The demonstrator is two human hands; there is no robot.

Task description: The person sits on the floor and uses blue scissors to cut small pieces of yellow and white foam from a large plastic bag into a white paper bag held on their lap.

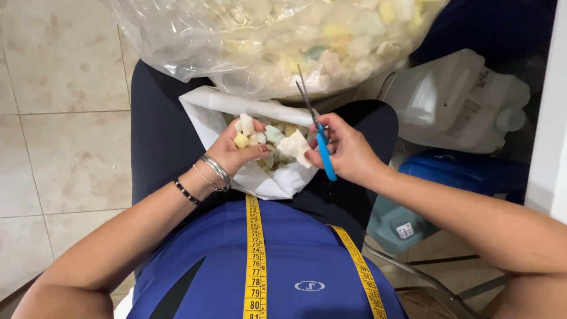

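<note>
Tape measure [254, 260], yellow, hangs round the neck w/ both ends down over the blue shirt [283, 272], closest to the lens; draped there it's out of the way but quick to grab.

Left hand [236, 150] sits palm-up over the lap, fingers curled round a clump of foam bits [251, 133], pale yellow, white and greenish. Cupped like that so the pieces don't spill. Bracelets [215, 171] on that wrist, plus a dark beaded one further up the arm.

Right hand [345, 150] grips blue-handled scissors [316, 127], fingers through/around the loops; blades point up and away from the body, tips near the big bag, look nearly closed, though hard to tell. Thumb and fingertips of that hand also seem to touch a larger white foam piece [295, 147] between the two hands.

White bag [236, 112] lies open on the lap right under both hands, more foam bits inside; probably there to catch what falls.

Clear bag [266, 41], large and stuffed w/ foam chunks, rests against the knees just beyond, in easy reach.

To the right, on the floor: white jug [455, 100], blue container [466, 171], teal one [393, 227] below. Tiled floor [59, 118] on the left.
</note>
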